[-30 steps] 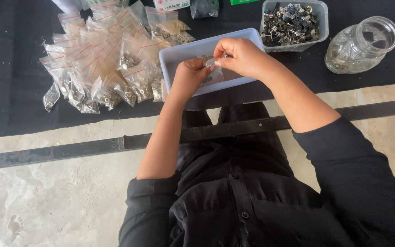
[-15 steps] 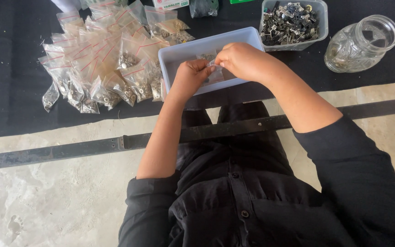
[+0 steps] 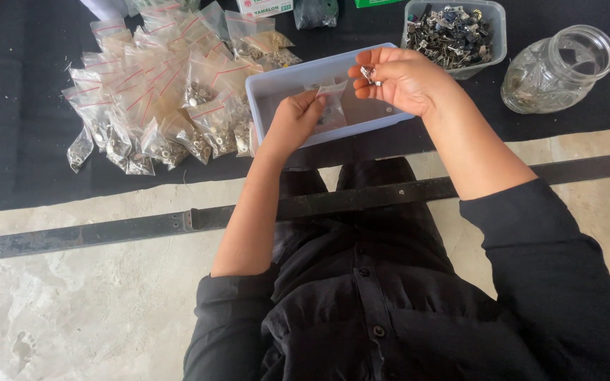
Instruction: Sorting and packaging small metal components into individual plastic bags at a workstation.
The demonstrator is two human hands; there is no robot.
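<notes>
My left hand [image 3: 292, 121] holds a small clear plastic bag [image 3: 332, 104] upright over a pale blue rectangular tray [image 3: 270, 88]. My right hand [image 3: 404, 79] is just right of the bag's mouth and pinches a small metal piece [image 3: 370, 74] between thumb and fingertips. Both hands hover over the tray, a few centimetres apart.
A heap of several small filled clear bags [image 3: 164, 92] lies left of the tray on a black cloth [image 3: 15, 106]. A clear tub of metal parts [image 3: 453, 32] and a glass jar [image 3: 555, 67] lying on its side stand at the right. A dark metal bar [image 3: 107, 229] crosses the stone floor.
My hands were pressed together at the bag over the tray. Now the right hand has drawn up and to the right, holding a metal piece, while the left keeps the bag.
</notes>
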